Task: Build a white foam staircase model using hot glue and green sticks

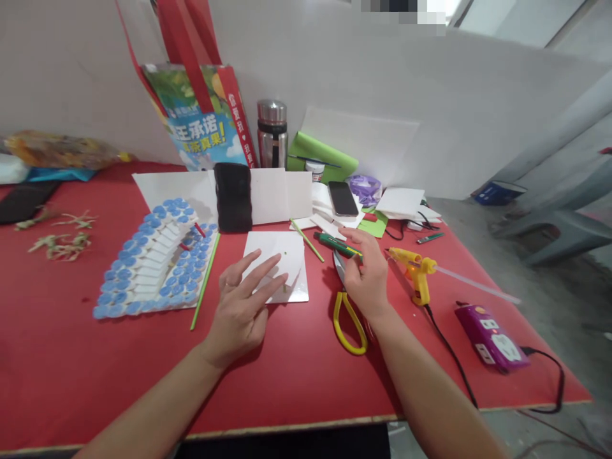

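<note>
My left hand (248, 299) lies with fingers spread over a small white board (299, 290) with a loose white piece (292, 262) on it. The fingertips rest on the piece, which bears a small dark spot. My right hand (370, 274) is open, its thumb and forefinger apart on either side of the end of a green utility knife (337, 244). Whether the fingers touch the knife, I cannot tell. Beneath that hand, scissors with yellow handles (338, 319) lie with their blades partly covered. A thin green stick (308, 241) lies between the board and the knife.
Left stands a model of blue-and-white discs (129, 280) with white steps, beside a long green stick (205, 280). Right are a yellow glue gun (418, 274) with its cord and a purple power strip (492, 338). Behind stand a black case (233, 197), phone (343, 199), steel flask (272, 134) and bag (201, 127).
</note>
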### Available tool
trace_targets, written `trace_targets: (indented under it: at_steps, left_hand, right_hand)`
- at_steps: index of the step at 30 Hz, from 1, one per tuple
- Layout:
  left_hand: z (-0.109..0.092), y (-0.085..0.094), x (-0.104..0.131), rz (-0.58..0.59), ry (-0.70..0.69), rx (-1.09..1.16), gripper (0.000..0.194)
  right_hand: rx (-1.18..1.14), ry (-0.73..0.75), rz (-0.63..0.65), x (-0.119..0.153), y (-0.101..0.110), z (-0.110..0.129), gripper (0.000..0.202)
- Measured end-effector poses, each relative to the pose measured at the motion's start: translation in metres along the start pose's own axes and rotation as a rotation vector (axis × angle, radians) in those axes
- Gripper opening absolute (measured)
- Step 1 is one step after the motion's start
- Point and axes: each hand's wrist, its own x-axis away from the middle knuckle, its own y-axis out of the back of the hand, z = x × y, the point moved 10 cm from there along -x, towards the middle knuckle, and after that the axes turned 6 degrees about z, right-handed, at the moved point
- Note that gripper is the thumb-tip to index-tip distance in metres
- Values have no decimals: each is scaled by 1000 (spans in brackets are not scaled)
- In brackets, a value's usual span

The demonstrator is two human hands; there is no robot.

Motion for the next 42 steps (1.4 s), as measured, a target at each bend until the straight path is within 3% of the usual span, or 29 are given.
trace_targets:
  at_steps: [5,9,13,16,20,23,28,42]
  left_hand:
    - [4,6,-1,-64,15,64,64]
    - [34,13,5,-193,247,132,55]
    - [55,5,9,-194,411,223,43]
    - [57,3,9,-191,434,244,39]
    - [59,1,11,-170,454,239,37]
    - [61,-1,13,-152,455,239,37]
    - [62,1,15,-163,455,228,39]
    - [63,0,16,-143,464,240,38]
  right_hand:
    - [-34,-32,110,5,-11,-11,50]
    - [-51,-48,261,15,-36,-20,41]
    - [-119,-108,339,18,-48,-21,31]
    - [-241,-306,363,8,-48,-28,19]
    - [-271,-479,553,-14,-68,-31,13]
    - [-231,-491,651,-28,-95,-32,10]
    - [-156,-511,705,-29,-133,-34,2]
    - [-13,-419,765,-30,-147,-28,18]
